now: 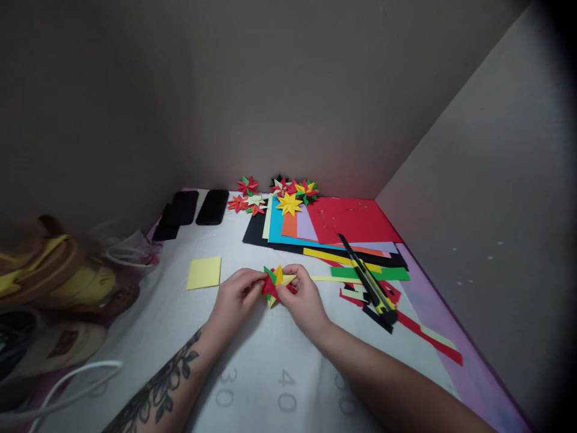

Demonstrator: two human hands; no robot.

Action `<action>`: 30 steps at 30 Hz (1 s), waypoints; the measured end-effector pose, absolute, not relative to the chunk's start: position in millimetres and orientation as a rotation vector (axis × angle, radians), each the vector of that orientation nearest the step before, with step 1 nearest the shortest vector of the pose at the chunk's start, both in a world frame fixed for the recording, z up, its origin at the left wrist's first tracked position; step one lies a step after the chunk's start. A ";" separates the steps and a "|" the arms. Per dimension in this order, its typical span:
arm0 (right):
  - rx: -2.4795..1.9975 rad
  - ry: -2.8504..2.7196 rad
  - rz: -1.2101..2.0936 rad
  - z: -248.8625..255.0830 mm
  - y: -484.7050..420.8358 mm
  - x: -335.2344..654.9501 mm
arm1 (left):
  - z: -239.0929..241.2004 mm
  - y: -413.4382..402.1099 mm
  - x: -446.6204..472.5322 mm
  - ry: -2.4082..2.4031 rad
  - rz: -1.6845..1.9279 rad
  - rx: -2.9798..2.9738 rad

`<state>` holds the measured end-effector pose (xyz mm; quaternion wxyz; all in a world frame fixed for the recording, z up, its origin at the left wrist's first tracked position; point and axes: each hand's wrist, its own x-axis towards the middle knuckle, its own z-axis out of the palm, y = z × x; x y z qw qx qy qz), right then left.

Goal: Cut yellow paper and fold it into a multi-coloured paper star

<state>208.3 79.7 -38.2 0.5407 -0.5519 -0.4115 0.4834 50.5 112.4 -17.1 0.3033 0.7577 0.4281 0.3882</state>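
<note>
Both hands meet over a white cutting mat (252, 361) and pinch a folded paper star (274, 282) of red, yellow and green points. My left hand (237, 296) grips its left side with curled fingers. My right hand (303, 296) holds the right side, thumb on top. A square of yellow paper (204, 272) lies just left of my left hand.
Several finished paper stars (274, 195) sit at the back by the wall. A stack of coloured sheets (333, 225), a yellow-black utility knife (367, 282) and paper strips (424, 337) lie to the right. Two black phones (198, 207) lie back left. Bags and a white cable (67, 385) crowd the left edge.
</note>
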 end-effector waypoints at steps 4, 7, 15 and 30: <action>-1.327 -1.023 1.095 -35.8 78.1 208.5 | -16.0 109.3 57.7 1.211 1.021 1.871; -1.377 -1.082 1.026 -34.5 77.2 209.0 | -15.9 108.5 61.3 1.283 1.023 1.806; -1.411 -1.125 0.976 -33.7 77.5 209.2 | -14.0 109.1 62.1 1.312 0.982 1.643; -1.329 -1.052 1.099 -38.7 78.1 209.2 | -13.6 109.8 62.7 1.282 1.060 1.583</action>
